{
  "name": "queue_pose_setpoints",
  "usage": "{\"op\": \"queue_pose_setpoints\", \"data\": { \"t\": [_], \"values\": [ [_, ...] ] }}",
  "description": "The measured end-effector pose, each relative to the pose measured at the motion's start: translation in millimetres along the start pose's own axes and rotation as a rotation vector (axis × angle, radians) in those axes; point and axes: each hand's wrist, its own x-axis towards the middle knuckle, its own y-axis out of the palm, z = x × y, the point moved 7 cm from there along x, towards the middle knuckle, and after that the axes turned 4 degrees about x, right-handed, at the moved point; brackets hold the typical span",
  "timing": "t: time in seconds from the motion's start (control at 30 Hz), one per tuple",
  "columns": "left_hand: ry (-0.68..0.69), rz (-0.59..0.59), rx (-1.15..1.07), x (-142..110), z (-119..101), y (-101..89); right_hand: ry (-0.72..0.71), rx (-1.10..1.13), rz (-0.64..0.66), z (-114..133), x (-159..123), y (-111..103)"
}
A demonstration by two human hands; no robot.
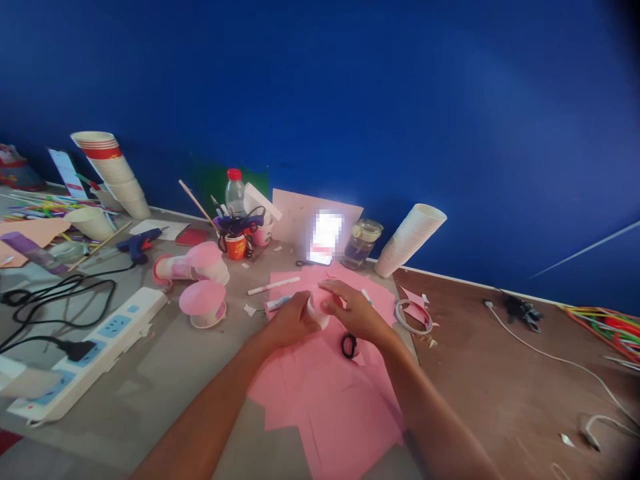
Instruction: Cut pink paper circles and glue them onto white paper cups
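My left hand (293, 321) grips a small white paper cup (318, 315) above the pink paper sheets (325, 407). My right hand (353, 312) presses its fingers against the cup's pink-covered end. A black elastic band (349, 345) lies on the sheets just below my right hand. A white marker (273, 286) lies beyond my hands, and a white tube (278, 303) sits next to my left hand. Two pink-topped cup assemblies (203, 303) stand to the left.
A hot glue gun (139, 243), power strip (90, 353) and black cables lie left. Along the blue wall stand paper-cup stacks (410, 240), a plastic bottle (235, 193), a pen holder (236, 247) and a glass jar (361, 244). A wire coil (413, 317) lies right.
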Motion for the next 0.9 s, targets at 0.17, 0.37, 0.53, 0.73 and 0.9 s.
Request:
{"op": "queue_pose_setpoints", "data": {
  "t": [0.17,0.37,0.53,0.73,0.9],
  "values": [
    [0.049,-0.001,-0.082,0,-3,3.4,-0.052,-0.117,0.066,4,0,15],
    [0.057,-0.016,-0.136,1,-6,2.7,-0.08,-0.232,0.093,4,-1,22],
    [0.06,-0.027,-0.119,1,-4,1.8,-0.209,-0.318,0.015,17,-2,14],
    [0.12,-0.058,-0.075,2,-8,0.7,-0.282,-0.429,0.009,28,-4,20],
    [0.184,-0.027,-0.097,2,-19,0.7,-0.295,-0.499,0.073,26,-4,33]
  ]
}}
